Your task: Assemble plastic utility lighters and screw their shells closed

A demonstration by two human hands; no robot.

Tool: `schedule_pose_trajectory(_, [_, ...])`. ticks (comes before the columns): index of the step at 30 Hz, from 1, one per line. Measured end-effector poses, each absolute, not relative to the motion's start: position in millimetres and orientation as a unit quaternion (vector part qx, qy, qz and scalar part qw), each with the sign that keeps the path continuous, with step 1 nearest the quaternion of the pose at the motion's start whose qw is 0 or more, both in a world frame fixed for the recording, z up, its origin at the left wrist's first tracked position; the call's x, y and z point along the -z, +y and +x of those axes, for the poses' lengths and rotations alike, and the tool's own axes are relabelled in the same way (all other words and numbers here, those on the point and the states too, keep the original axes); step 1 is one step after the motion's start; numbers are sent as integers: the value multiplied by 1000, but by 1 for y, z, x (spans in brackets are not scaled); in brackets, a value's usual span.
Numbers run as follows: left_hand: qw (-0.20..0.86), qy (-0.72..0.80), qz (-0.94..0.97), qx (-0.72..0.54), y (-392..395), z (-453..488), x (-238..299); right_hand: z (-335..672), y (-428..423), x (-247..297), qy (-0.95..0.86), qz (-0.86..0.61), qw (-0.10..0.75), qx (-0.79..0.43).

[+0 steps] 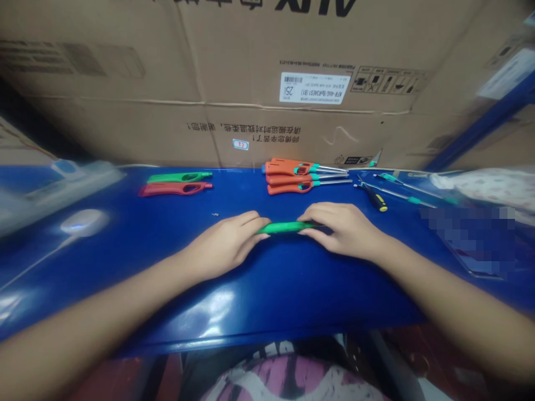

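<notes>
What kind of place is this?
Probably a workshop or warehouse bench: blue worktable, shipping cartons stacked behind it, orange lighters and a screwdriver; left hand and right hand grip a green lighter.

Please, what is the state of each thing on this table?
green lighter: held level, gripped at both ends
left hand: closed on its left end
right hand: closed on its right end
orange lighters: piled together, untouched
red and green pair: side by side, untouched
screwdriver: lying loose

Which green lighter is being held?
The green lighter in the middle of the blue table: the left hand and right hand grip its ends. The other green lighter lies untouched at the back left, beside a red lighter.
</notes>
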State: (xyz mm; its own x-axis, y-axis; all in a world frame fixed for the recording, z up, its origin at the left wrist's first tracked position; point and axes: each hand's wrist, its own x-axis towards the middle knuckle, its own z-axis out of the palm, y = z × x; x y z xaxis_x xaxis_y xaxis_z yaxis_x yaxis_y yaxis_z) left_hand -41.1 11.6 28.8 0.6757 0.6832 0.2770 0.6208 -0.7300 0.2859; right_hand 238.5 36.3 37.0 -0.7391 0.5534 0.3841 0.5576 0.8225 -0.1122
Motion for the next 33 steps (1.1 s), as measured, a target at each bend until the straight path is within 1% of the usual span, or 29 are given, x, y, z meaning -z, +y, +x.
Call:
schedule_pose_trajectory(3, [85, 359, 913, -176, 10, -42, -32, 238, 35, -36, -929, -295, 220, 36])
schedule_pose_trajectory(6, [93, 354, 919, -145, 5, -41, -35, 234, 30, -35, -934, -273, 217, 74])
schedule_pose_trajectory(10, [93, 361, 920, -123, 2, -39, -33, 229, 29, -33, -940, -264, 208, 60])
schedule_pose_trajectory(14, [67, 375, 915, -134, 9, -41, -26, 231, 37, -34, -929, -316, 191, 43])
schedule_pose_trajectory(18, [39, 406, 902, -141, 18, -47, -24, 245, 53, -34, -894, -395, 190, 96])
schedule_pose_trajectory(24, [55, 409, 895, -168, 28, -55, -27, 271, 74, -34, -878, -427, 161, 143])
schedule_pose_trajectory(29, [53, 400, 899, -169, 28, -57, -28, 275, 76, -38, -900, -369, 160, 168])
schedule_pose_trajectory(33, [57, 384, 907, -167, 23, -55, -28, 262, 65, -39, -929, -289, 183, 140])
